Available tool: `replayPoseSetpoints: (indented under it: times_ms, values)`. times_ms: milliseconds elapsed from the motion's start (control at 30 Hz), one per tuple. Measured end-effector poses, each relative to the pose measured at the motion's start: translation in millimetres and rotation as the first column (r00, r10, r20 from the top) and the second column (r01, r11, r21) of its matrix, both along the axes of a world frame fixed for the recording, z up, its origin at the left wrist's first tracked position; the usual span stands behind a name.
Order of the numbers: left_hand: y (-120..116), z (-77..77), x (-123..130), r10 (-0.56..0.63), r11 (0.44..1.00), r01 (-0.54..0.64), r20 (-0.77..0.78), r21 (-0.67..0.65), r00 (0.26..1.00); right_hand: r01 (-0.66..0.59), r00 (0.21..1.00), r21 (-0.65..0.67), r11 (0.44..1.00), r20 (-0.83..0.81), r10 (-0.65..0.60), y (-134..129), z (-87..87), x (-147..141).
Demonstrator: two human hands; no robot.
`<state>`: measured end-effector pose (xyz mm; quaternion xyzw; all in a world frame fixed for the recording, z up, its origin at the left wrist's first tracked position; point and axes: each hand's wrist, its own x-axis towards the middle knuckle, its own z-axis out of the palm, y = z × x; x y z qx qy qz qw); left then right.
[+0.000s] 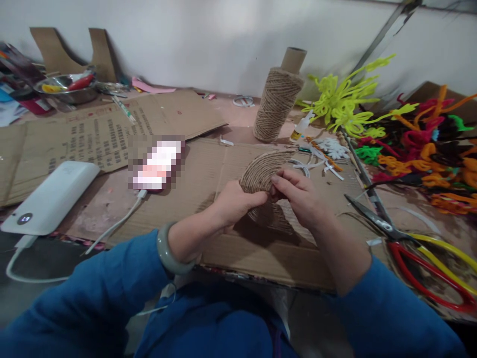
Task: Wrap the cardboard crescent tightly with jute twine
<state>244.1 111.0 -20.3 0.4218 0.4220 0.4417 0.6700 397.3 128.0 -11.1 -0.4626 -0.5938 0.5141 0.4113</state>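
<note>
Over the cardboard sheet (223, 238), a curved piece covered in rows of twine (261, 169) is held up between my hands. My left hand (238, 199) grips its left edge, thumb laid across the front. The fingers of my right hand (296, 191) are pinched together at its inner edge; what exactly lies between the fingertips is hidden. Below my hands, more twine-covered surface (274, 216) shows, partly in shadow. A large spool of twine (278, 104) stands behind, with a small glue bottle (301, 127) beside it.
Scissors (387, 226) with red and yellow handles lie at right, near colourful pipe cleaners (439, 159). At left are a white power bank (52, 196), a cabled phone (158, 164) and printed cardboard (100, 129). A metal bowl (67, 94) sits at the far left.
</note>
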Motion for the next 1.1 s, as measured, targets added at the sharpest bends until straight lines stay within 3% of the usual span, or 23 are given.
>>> replayPoseSetpoints:
  times_ms: [433, 600, 1100]
  values:
    - [-0.7, 1.2, 2.6, 0.0, 1.0, 0.0, 0.023, 0.013, 1.0, 0.09, 0.977, 0.143, 0.986, 0.18, -0.116, -1.0, -3.0, -4.8]
    - [-0.6, 0.7, 1.7, -0.014, 0.998, 0.014, -0.006, 0.053, 1.0, 0.076, 0.987, 0.137, 0.988, 0.13, -0.094, -1.1, -3.6, -3.9]
    - [-1.0, 2.2, 1.4, -0.005, 1.0, 0.005, -0.014, -0.02, 1.0, 0.11, 0.994, 0.067, 0.992, -0.001, -0.11, 0.8, -2.8, -0.6]
